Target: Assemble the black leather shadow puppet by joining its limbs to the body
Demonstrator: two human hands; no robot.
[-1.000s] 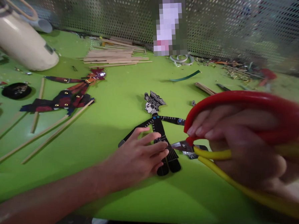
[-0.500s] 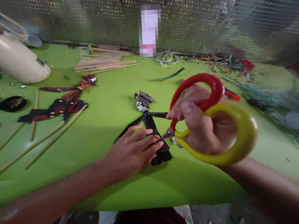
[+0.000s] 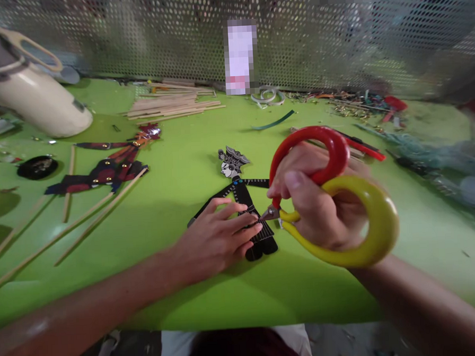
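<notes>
Inside open tabletop's edge [image 3: 253,319] — left fingers [image 3: 236,223] splay over puppet [image 3: 243,194], right fingers [image 3: 305,191] grip scissors [image 3: 336,165].

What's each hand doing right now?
Left hand: open, spread over the black figure.
Right hand: closed around the red-and-yellow-handled tool.

On the green tabletop [image 3: 236,300], a black puppet [image 3: 243,193] is laid flat at the dial's centre. A dark jointed puppet [image 3: 108,170] is spread at 10 o'clock, with a cream jug [image 3: 56,105] placed beyond it. Pale sticks [image 3: 164,106] are heaped at 11 o'clock, a green strip [image 3: 273,122] is found towards 1, and a teal tangle [image 3: 445,159] is seen at 3.
</notes>
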